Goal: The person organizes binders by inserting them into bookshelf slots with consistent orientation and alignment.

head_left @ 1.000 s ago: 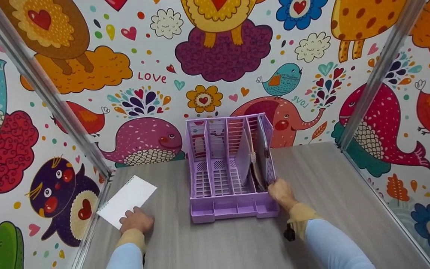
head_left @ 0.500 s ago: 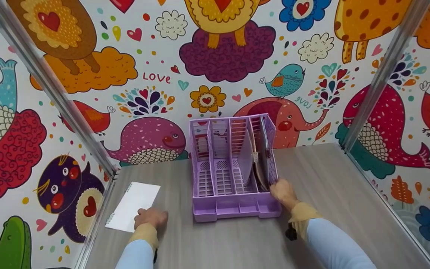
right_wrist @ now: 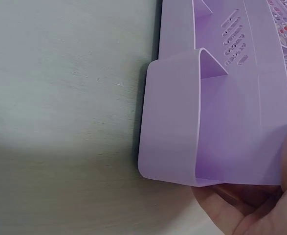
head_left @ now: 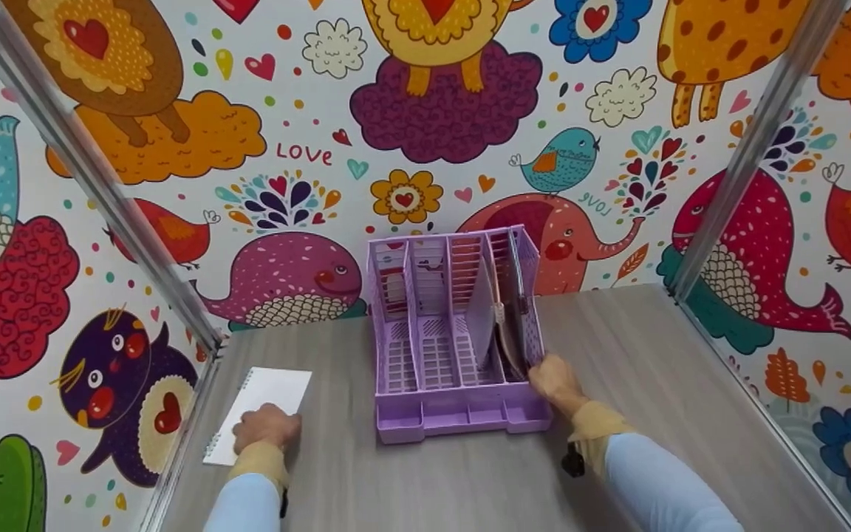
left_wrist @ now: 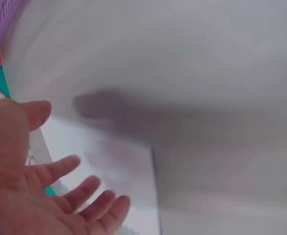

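Note:
A white spiral-bound notebook [head_left: 281, 388] lies flat on the left of the table, its wire edge facing left. My left hand [head_left: 267, 428] is over its near right part. In the left wrist view the thumb and fingers of that hand [left_wrist: 35, 181] are apart and loosely bent, with nothing between them. A purple desk file organizer [head_left: 433, 420] stands upright at the middle, near the back wall. My right hand [head_left: 555, 380] grips its front right side; in the right wrist view the fingers [right_wrist: 221, 210] curl round the side wall, partly hidden behind it.
Several thin folders or books [head_left: 510, 318] stand in the organizer's right-hand slots. Small trays [head_left: 484, 414] run along its front. Patterned walls [head_left: 307, 281] enclose the table [head_left: 425, 480] at the back and both sides, with metal posts [head_left: 736, 170] at the corners.
The notebook has turned, its wire edge now pointing more toward the back. My left hand shifted right, then back left over the notebook. The right hand keeps its grip on the organizer.

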A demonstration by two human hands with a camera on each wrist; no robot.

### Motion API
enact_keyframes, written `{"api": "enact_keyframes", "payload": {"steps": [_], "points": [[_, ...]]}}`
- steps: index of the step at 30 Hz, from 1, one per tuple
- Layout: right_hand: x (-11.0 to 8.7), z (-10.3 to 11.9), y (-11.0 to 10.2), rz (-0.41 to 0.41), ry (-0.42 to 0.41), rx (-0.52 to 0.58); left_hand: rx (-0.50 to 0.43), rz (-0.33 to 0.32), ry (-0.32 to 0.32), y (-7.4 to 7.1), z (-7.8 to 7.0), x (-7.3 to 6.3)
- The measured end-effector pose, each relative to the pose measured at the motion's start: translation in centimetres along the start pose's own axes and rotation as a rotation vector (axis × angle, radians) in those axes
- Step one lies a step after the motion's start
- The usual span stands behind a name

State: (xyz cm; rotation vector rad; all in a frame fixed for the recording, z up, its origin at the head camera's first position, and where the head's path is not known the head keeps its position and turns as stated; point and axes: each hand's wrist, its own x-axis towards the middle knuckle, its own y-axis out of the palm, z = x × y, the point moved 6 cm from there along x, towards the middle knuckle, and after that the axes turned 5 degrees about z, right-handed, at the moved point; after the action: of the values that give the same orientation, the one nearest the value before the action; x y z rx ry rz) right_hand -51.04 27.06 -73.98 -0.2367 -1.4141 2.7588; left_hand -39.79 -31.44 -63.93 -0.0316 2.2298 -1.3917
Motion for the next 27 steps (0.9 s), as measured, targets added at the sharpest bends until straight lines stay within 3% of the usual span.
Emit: {"api": "enact_keyframes", "payload": {"steps": [6, 9, 14, 16, 19, 22, 27], "points": [[1.1, -1.3, 1.3, 0.005, -0.038, 0.014, -0.002, -0.013, -0.084, -3.3, 2.5, 0.0], [1.1, -1.1, 1.3, -0.002, -0.049, 0.004, 0.003, -0.001, -0.100, -4.0, 3.8, -0.1], [1.0, -0.4, 1.6, -0.035, -0.111, -0.026, 0.004, 0.015, -0.143, -2.7, 7.2, 1.5], [0.9, -0.2, 1.7, -0.042, -0.124, -0.035, -0.014, 0.024, -0.192, -2.1, 7.7, 1.6], [0.9, -0.2, 1.7, -0.044, -0.119, -0.036, -0.040, 0.070, -0.230, -1.7, 7.5, 0.9], [0.9, -0.2, 1.6, -0.050, -0.125, -0.028, -0.061, 0.076, -0.260, -1.9, 6.4, 0.2], [0.9, -0.8, 1.1, -0.076, -0.106, -0.004, -0.079, 0.048, -0.230, -2.6, 3.9, -0.5]]}}
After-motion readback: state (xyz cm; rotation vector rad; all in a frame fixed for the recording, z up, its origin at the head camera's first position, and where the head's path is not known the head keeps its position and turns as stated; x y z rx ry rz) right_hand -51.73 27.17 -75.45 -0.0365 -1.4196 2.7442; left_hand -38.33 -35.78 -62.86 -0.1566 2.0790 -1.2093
